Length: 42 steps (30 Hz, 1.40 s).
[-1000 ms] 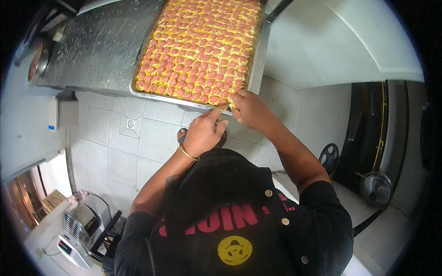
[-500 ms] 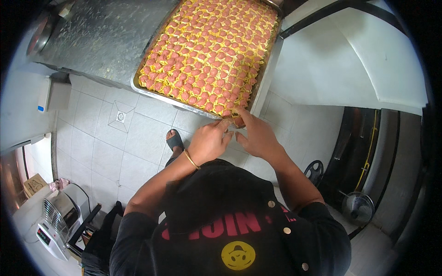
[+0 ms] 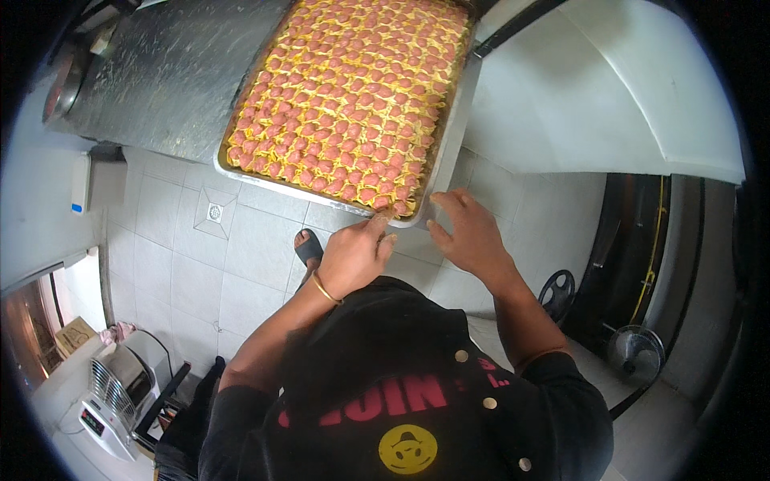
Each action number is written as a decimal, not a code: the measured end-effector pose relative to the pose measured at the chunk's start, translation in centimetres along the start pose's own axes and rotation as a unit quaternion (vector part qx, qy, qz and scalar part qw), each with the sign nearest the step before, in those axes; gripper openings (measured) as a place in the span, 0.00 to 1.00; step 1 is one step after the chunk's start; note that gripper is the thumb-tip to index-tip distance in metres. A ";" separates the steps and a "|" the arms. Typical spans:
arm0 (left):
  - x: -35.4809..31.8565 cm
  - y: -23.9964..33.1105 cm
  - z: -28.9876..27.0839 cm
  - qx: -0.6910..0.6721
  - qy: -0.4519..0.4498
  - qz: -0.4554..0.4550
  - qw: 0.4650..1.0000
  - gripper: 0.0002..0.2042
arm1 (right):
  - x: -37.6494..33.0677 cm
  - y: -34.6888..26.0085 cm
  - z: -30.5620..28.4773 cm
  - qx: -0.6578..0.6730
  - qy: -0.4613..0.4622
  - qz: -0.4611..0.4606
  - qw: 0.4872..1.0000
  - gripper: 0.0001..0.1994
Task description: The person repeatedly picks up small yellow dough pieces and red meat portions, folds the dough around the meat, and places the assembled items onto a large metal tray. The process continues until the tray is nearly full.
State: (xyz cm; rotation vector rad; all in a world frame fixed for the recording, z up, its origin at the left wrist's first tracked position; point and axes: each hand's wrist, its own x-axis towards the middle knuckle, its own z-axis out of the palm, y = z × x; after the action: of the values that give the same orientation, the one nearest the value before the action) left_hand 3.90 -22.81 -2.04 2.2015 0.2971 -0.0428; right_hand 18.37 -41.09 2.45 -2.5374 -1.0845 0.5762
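A large metal tray (image 3: 321, 201) is filled with tight rows of open-topped dumplings (image 3: 341, 128), each a pink ball of meat in a frilly yellow wrapper. My left hand (image 3: 354, 253) is at the tray's near right corner. Its index finger is stretched toward the corner dumpling (image 3: 399, 207); whether it touches is hard to tell. Its thumb stands apart, and I see nothing held. My right hand (image 3: 473, 236) hovers just right of that corner, off the tray, with fingers apart and nothing between them. Flour-like residue marks the fingertips of both hands.
The tray rests partly on a dark, flour-dusted counter (image 3: 176, 80) at the far left. A white panel (image 3: 593, 88) rises at the right. A fan (image 3: 636, 353) stands at the lower right. A boxy white appliance (image 3: 112, 409) sits at the lower left. Grey tiles cover the floor (image 3: 196, 280).
My right hand has drawn away from the corner dumpling to the right, and its fingers have spread. My left hand stays by the corner. The view has shifted slightly.
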 end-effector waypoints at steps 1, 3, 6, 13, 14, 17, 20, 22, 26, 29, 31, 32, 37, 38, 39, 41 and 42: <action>-0.1 0.2 -0.1 0.006 0.001 -0.003 1.000 0.21 | -0.3 0.3 -0.2 -0.015 -0.008 -0.006 1.000 0.22; -0.4 -0.2 0.2 -0.015 0.037 0.013 0.999 0.20 | -0.9 0.7 0.2 -0.005 -0.010 -0.030 0.999 0.20; -1.4 -1.0 -0.3 -0.047 0.077 -0.005 0.996 0.18 | -1.3 0.5 1.3 0.011 -0.060 -0.061 0.996 0.20; -4.5 -7.1 -0.1 -0.389 0.210 -0.148 0.885 0.06 | -1.3 0.7 3.4 0.070 -0.033 -0.092 0.993 0.23; -4.7 -7.3 -0.2 -0.450 0.197 -0.196 0.848 0.06 | -1.4 0.9 3.4 0.085 0.000 -0.086 0.993 0.23; -2.4 -4.7 -0.7 -0.563 0.162 -0.264 0.767 0.08 | -0.9 2.7 2.7 0.099 0.095 -0.064 0.989 0.24; 0.4 -6.2 0.6 -0.637 0.156 -0.235 0.718 0.10 | 0.5 4.4 2.4 0.102 0.144 -0.018 0.984 0.24; 1.2 -6.4 1.0 -0.651 0.144 -0.194 0.720 0.12 | 2.0 5.0 2.4 0.130 0.149 0.024 0.980 0.22; 1.3 -4.5 1.1 -0.660 0.217 -0.191 0.693 0.14 | 9.5 6.9 -0.2 0.130 0.210 0.027 0.969 0.20; 1.7 -2.2 0.3 -0.663 0.297 -0.201 0.658 0.16 | 24.1 15.9 -2.6 0.026 0.329 -0.142 0.933 0.20; 1.3 -0.9 0.8 -0.615 0.355 -0.200 0.675 0.17 | 32.3 18.5 -5.7 0.052 0.291 -0.101 0.950 0.22; 1.5 -4.0 3.4 -0.617 0.379 -0.217 0.655 0.17 | 36.2 18.6 -7.6 0.076 0.238 -0.069 0.966 0.23; 3.9 -2.4 5.6 -0.565 0.536 -0.210 0.591 0.17 | 49.8 25.1 -11.6 0.298 -0.129 0.058 0.944 0.36; 3.4 -2.3 6.3 -0.566 0.547 -0.218 0.577 0.17 | 51.2 25.4 -10.3 0.296 -0.133 0.074 0.943 0.36; 7.6 0.1 2.9 -0.570 0.559 -0.224 0.560 0.18 | 56.5 23.0 -13.9 0.290 -0.136 0.088 0.943 0.37; 8.6 1.9 2.6 -0.541 0.595 -0.276 0.526 0.18 | 58.2 21.3 -12.9 0.313 -0.120 0.102 0.937 0.37; 9.0 2.9 2.4 -0.528 0.611 -0.300 0.509 0.18 | 58.0 20.3 -12.8 0.325 -0.110 0.109 0.933 0.38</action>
State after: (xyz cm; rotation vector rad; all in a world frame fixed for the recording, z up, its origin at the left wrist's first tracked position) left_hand 13.47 -24.63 -2.40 0.4427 1.3987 1.0673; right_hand 73.46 -13.32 -9.02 -2.0379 -0.5371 1.0914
